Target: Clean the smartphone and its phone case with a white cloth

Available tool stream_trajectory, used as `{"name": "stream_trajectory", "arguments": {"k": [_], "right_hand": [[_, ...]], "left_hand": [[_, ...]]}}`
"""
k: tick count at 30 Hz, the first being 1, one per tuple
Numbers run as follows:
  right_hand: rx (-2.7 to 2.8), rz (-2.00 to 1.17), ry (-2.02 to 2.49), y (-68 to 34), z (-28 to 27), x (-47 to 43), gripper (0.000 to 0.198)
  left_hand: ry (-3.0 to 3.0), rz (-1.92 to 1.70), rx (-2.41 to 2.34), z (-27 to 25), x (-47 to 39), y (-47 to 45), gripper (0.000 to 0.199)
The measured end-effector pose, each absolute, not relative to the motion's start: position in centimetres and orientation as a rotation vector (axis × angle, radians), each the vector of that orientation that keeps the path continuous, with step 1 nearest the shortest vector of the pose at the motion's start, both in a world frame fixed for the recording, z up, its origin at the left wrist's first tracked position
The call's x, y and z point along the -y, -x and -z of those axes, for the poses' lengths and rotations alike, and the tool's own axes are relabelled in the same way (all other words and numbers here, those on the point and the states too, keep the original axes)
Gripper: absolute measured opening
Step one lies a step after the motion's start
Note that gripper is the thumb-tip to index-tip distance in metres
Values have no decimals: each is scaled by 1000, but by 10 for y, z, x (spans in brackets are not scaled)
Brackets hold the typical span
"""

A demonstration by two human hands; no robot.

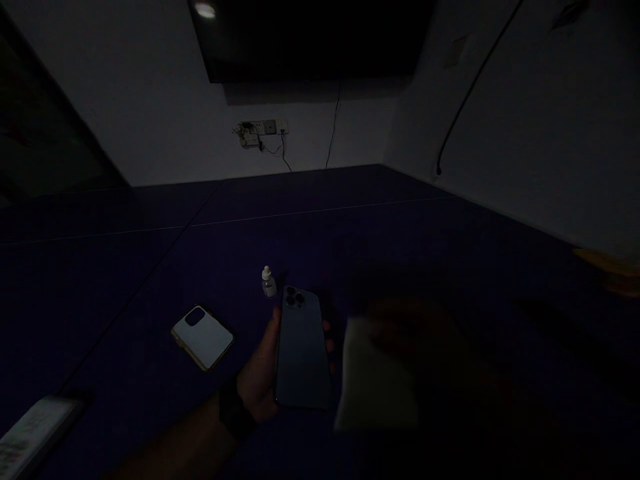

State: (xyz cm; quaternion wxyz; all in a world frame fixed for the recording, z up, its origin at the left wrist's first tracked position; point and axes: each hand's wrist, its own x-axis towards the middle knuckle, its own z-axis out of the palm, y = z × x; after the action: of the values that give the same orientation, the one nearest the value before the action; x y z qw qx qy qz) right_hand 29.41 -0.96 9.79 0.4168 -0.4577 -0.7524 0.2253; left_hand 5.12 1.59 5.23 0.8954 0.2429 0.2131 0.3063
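Observation:
Back side up, a bluish smartphone (301,353) with a camera cluster at its top rests in my left hand (260,377), the fingers wrapped round its far edge. My right hand (407,330) is dark and slightly blurred, its fingers pinching the top of a pale cloth or tissue (375,387) that hangs just right of the phone, apart from it. Just beyond the phone's upper left corner stands a small dropper bottle (269,285) with a white cap. A light phone case (203,337) with a camera cutout lies to the left of my left hand.
The dark blue surface (150,280) runs back to the wall. A white box-like object (37,430) lies at the lower left. Something yellow (607,270) is at the right edge. Sockets with cables (260,130) sit below a wall-mounted screen (315,40). The room is dim.

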Motion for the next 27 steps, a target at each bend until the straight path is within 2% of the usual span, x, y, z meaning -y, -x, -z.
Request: {"name": "stream_trajectory", "arguments": {"k": [2,5,8,12,18,23,27], "right_hand": [[1593,-759,1354,-297,-106,-21,27],[1304,-852,1450,-287,-98,-73,24],[1275,-875,1503,-262,-70,-115,17],[1345,-872,1576,-232,-36,-147,19],[1500,-586,1815,-236,-28,-158,22],[1769,-267,1809,-237,-36,-140,38],[2012,-273,1680,-205,-32,-130,42]], "left_hand": [[-525,-614,-525,-51,-12,-45,71],[-510,-661,-626,-44,-2,-36,64],[-475,-774,-675,-36,10,-32,53],[-512,-769,-717,-29,24,-26,53],[-616,-730,-743,-29,31,-19,56],[-588,-743,-753,-24,29,-23,58],[-597,-760,-752,-21,31,-26,60]]}}
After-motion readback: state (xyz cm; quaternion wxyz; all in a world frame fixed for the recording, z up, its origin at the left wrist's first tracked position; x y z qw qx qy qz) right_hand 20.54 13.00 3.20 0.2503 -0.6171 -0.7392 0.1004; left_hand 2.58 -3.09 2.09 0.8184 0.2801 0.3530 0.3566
